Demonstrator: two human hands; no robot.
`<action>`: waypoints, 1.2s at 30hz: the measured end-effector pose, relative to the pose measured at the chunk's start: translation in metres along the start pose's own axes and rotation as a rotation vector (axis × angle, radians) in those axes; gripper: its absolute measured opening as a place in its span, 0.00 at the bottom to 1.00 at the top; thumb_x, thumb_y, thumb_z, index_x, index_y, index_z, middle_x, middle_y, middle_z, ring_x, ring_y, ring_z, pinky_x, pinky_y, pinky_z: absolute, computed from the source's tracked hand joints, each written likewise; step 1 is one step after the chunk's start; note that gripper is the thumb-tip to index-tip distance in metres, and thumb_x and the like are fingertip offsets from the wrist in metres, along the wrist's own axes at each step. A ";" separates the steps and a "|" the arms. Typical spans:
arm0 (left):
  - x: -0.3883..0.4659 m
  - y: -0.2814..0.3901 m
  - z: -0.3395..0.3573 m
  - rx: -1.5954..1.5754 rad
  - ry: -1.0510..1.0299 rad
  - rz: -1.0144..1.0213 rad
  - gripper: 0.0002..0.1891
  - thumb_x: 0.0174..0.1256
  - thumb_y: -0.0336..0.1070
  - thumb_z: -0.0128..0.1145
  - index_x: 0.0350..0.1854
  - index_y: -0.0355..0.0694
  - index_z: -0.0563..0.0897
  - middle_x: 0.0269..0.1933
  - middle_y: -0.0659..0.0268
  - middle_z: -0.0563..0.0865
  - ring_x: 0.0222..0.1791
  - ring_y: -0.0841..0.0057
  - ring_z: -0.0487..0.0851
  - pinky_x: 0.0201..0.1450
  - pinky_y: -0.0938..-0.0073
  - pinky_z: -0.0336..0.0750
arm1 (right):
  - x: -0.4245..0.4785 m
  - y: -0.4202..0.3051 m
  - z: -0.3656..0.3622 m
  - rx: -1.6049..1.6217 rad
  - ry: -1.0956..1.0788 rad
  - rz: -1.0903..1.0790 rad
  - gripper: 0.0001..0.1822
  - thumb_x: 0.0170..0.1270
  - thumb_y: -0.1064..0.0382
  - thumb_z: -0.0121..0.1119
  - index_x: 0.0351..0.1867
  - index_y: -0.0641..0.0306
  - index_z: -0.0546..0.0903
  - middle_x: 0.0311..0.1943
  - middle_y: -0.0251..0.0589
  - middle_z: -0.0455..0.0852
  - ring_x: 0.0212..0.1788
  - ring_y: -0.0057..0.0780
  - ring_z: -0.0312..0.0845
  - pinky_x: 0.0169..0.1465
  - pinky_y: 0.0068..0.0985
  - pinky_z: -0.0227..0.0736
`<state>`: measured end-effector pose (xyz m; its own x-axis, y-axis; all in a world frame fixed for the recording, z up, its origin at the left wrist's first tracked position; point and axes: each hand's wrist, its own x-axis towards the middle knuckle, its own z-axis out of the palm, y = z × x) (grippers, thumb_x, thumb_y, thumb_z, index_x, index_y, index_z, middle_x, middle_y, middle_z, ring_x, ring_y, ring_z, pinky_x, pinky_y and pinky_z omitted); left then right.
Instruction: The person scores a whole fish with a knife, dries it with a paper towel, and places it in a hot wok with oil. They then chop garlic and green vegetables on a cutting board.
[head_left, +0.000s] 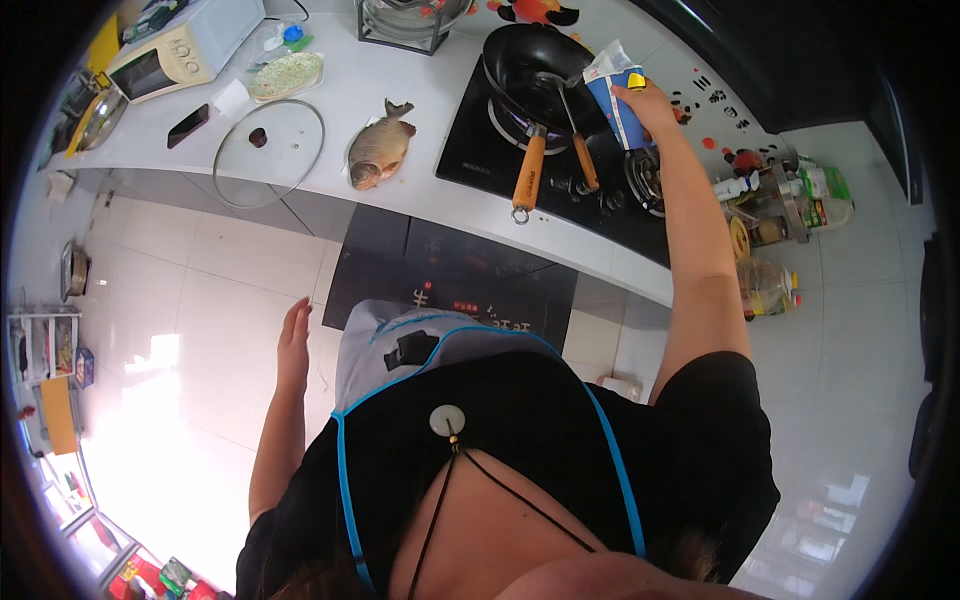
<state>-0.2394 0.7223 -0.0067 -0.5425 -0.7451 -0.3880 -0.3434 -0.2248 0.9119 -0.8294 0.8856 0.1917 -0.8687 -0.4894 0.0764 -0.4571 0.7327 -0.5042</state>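
Observation:
My right hand (643, 109) grips a blue packet (616, 101) with a torn white top, beside the right rim of a black wok (517, 67). The packet's mouth leans toward the wok. A metal spatula (568, 105) with a wooden handle rests in the wok. The wok sits on the left burner, where a bluish flame shows, its wooden handle (529, 172) pointing toward me. Down at my side, my left hand (295, 334) holds nothing visible, its fingers extended. A whole raw fish (380, 150) lies on the counter left of the black gas stove (480, 146).
A glass lid (281, 161) overhangs the counter edge. Left of it are a phone (188, 126), a plate (287, 76) and a toaster oven (169, 64). Bottles and jars, including an oil bottle (766, 285), stand at the right wall. A dark mat (450, 259) lies below the counter.

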 end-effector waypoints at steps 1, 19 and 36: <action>-0.010 -0.002 -0.006 0.023 0.034 -0.015 0.29 0.67 0.58 0.40 0.62 0.44 0.69 0.62 0.59 0.71 0.66 0.68 0.63 0.65 0.63 0.56 | 0.003 -0.003 0.006 -0.040 -0.001 0.010 0.34 0.51 0.44 0.62 0.53 0.67 0.72 0.36 0.47 0.85 0.32 0.35 0.82 0.33 0.31 0.76; -0.015 0.009 -0.005 0.005 0.125 0.005 0.30 0.67 0.61 0.37 0.63 0.45 0.67 0.63 0.56 0.70 0.67 0.65 0.61 0.66 0.60 0.54 | 0.032 -0.020 0.025 -0.268 0.059 -0.107 0.36 0.53 0.43 0.59 0.58 0.64 0.68 0.43 0.50 0.82 0.37 0.43 0.81 0.35 0.35 0.76; 0.000 0.018 -0.001 0.039 0.071 0.050 0.30 0.68 0.60 0.37 0.64 0.44 0.67 0.63 0.55 0.69 0.67 0.64 0.61 0.67 0.59 0.54 | 0.033 -0.020 0.023 -0.364 0.136 -0.090 0.36 0.53 0.42 0.57 0.59 0.62 0.67 0.48 0.51 0.80 0.46 0.44 0.79 0.49 0.35 0.73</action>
<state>-0.2442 0.7177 0.0098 -0.5043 -0.7977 -0.3308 -0.3481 -0.1627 0.9232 -0.8445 0.8438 0.1851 -0.8282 -0.5100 0.2321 -0.5491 0.8213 -0.1546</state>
